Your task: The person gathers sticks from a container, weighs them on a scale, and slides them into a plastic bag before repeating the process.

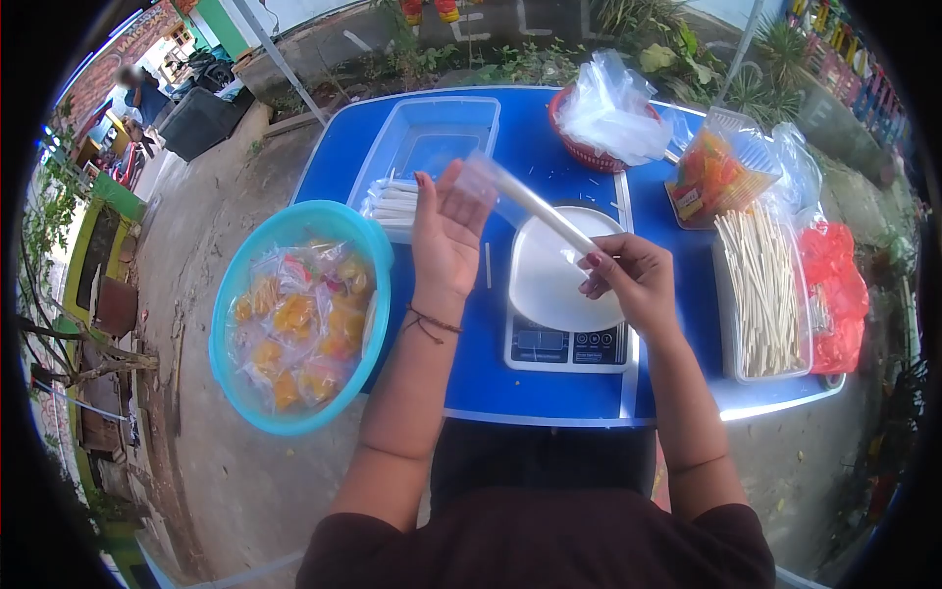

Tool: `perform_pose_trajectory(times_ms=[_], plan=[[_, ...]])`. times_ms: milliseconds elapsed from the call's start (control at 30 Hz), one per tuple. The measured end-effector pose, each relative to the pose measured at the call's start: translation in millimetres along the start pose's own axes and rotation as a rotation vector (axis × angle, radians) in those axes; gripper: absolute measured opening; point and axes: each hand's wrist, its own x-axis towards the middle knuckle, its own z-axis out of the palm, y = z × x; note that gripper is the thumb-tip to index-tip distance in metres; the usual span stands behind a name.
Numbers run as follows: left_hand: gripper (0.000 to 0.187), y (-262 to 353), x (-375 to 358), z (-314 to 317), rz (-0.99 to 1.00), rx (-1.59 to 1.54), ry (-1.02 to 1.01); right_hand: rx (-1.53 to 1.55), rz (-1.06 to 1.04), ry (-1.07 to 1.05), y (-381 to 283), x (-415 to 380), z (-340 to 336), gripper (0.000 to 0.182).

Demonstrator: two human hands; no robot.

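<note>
My right hand (628, 280) pinches the lower end of a narrow clear plastic packet of pale sticks (546, 212), held slanting over the kitchen scale (569, 346). The packet's loose upper end overlaps the fingertips of my left hand (451, 231). That hand is palm up, fingers stretched out and thumb apart. Under the packet lies the scale's white plate (549, 280). Left of my left hand, several similar white packets (392, 203) rest at the near end of a clear plastic tub (432, 128).
A turquoise basin (224, 339) of bagged orange snacks stands left. At right are a box of pale sticks (760, 294), a red plastic bag (834, 294) and a container of colourful packets (711, 172). Clear bags (613, 113) fill a red basket (579, 152) on the blue table (677, 324).
</note>
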Motion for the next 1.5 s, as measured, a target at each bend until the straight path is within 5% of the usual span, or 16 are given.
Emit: perform_pose_trajectory(times_ms=[133, 233, 433, 633, 833, 1133, 1500], plan=[[0.034, -17.7, -8.2, 3.2, -0.240, 0.264, -0.245, 0.054, -0.019, 0.052, 0.2, 0.2, 1.5, 0.020], [0.027, -29.2, -22.5, 17.9, -0.179, 0.709, -0.244, 0.010, -0.066, 0.069, 2.5, 0.3, 3.2, 0.019], [0.021, -32.0, -23.6, 18.9, -0.161, 0.651, -0.190, -0.210, -0.149, 0.110, 3.6, -5.2, 13.3, 0.017], [0.021, -32.9, -27.9, 21.8, -0.146, 0.642, -0.194, -0.817, -0.776, 0.215, 20.2, 0.6, 11.3, 0.032], [0.021, -33.9, -29.0, 23.2, -0.108, 0.622, -0.198, -1.157, -0.937, 0.227, 12.5, 1.4, 11.8, 0.041], [0.019, -39.1, -26.6, 19.8, 0.009, 0.781, -0.166, -1.137, -0.937, 0.151, 5.5, 0.2, 16.6, 0.032], [0.019, -48.1, -27.9, 16.3, 0.133, 0.790, -0.297, -0.477, -0.599, 0.185, 10.4, 4.3, 15.8, 0.014]])
